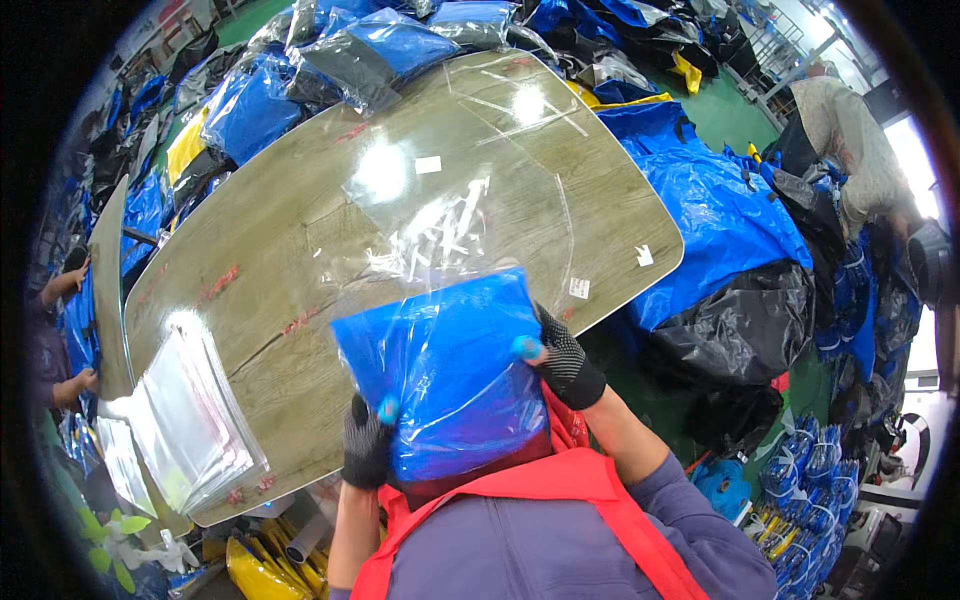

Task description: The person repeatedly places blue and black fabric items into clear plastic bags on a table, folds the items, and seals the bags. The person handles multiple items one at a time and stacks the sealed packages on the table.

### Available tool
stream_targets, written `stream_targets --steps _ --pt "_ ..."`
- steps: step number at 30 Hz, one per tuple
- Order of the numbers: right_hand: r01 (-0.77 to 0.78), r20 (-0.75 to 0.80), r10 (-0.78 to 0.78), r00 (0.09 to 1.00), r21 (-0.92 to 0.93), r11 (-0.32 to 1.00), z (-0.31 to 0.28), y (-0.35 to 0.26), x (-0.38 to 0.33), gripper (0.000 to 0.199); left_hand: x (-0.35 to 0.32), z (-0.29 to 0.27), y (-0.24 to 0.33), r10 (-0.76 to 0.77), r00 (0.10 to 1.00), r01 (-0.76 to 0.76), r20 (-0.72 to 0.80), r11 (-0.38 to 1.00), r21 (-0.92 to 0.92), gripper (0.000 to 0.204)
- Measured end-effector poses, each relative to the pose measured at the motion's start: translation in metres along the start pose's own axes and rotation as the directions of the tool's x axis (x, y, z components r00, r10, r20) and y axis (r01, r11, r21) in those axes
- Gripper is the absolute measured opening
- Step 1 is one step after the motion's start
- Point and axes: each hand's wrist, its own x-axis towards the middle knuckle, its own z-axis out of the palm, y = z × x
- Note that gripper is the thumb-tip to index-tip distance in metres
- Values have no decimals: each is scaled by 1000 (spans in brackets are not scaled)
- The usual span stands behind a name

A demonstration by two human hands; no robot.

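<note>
A folded blue sheet (pixel 450 370) in a clear plastic bag is held up against my front, over the table's near edge. My left hand (pixel 368 438), in a black glove with a bare thumb capped in light blue, grips its lower left side. On the right edge my right hand (pixel 565 355) grips it, its thumb on the face and its fingers behind. The bag's loose clear end (pixel 440 265) stretches beyond the blue fold over the table. White paper strips (pixel 440 230) lie under or beside that clear film; I cannot tell which.
The wood-patterned table (pixel 240 330) bears a stack of clear bags (pixel 190 430) at its left end. Bagged blue bundles (pixel 250 110) crowd its far side. A blue and black heap (pixel 710 240) stands right. At far left another person's hands (pixel 75 385) touch blue material.
</note>
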Motion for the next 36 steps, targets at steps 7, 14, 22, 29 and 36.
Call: stream_targets --steps 7,14,22,29,36 --pt "-173 208 325 922 -530 830 -3 -1 -1 86 9 13 18 149 976 -171 -157 976 -134 44" --pt "-166 181 276 944 -464 870 11 -3 1 94 12 6 22 8 998 -7 -66 1000 5 65" --pt "-219 -34 223 974 -383 897 11 1 -2 94 -5 4 3 -145 989 146 35 989 -17 67" --pt "-74 120 129 984 -381 922 8 -11 -5 88 -17 -14 20 -59 988 29 141 979 204 70" --pt "46 310 28 950 -229 972 -20 -78 109 60 6 41 126 454 567 -810 687 456 368 48"
